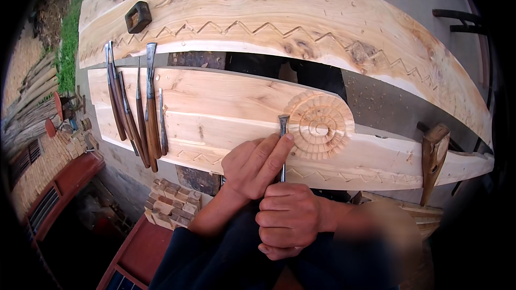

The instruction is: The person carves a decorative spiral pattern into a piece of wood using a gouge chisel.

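Note:
A wood chisel (283,120) stands with its flared steel end against the left edge of a round carved rosette (321,129) on the nearer pale wooden board (215,94). My right hand (290,217) is wrapped in a fist around its handle, which is hidden by the fingers. Higher up, the fingers of my left hand (252,164) press along the chisel's shaft, close to the board's surface; the left thumb is not clearly seen. Concentric rings and radial cuts mark the rosette. Beneath my left fingers, a shallow zigzag line runs along the board's near edge.
Several chisels with brown handles (152,129) lie across the board's left end. A wooden mallet-like tool (434,153) rests at its right. Behind is a second board (215,11) with zigzag carving and a dark hollow block (138,17). Stacked wood blocks (173,204) stand at lower left.

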{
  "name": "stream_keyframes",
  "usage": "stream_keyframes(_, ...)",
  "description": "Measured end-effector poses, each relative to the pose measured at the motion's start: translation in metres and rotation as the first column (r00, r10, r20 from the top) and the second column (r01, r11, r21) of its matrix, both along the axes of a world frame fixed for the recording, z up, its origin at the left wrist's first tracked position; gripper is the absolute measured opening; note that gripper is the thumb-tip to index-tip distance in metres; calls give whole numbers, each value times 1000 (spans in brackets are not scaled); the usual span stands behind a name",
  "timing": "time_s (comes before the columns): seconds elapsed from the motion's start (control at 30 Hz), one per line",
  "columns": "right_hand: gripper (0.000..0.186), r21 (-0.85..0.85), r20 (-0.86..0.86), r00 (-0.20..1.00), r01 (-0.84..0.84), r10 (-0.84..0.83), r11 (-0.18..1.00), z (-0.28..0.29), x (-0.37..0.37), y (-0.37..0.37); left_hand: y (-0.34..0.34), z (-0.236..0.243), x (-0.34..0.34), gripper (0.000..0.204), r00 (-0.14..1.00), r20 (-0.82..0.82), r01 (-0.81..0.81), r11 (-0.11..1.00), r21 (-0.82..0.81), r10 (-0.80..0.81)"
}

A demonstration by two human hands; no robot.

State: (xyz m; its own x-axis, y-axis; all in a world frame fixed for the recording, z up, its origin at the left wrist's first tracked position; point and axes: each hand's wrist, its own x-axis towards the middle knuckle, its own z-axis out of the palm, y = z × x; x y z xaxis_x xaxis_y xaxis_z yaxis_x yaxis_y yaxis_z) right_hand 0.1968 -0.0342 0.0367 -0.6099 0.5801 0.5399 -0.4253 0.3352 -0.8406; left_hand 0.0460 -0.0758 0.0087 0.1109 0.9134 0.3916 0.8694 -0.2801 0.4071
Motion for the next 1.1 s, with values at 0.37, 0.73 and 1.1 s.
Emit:
stream_keyframes(0.37,28,36,-64,998,7,-5,999,-14,2,-6,1,-3,8,31,997,-11,-75,997,34,75)
stream_keyframes(0.73,32,202,-108,993,-16,39,979,-21,-11,-9,-2,-7,6,33,958,113,-277,950,144,263)
stream_keyframes(1.1,58,85,-4,990,140,-141,986,43,23,29,9,1,41,53,961,275,-66,975,213,5)
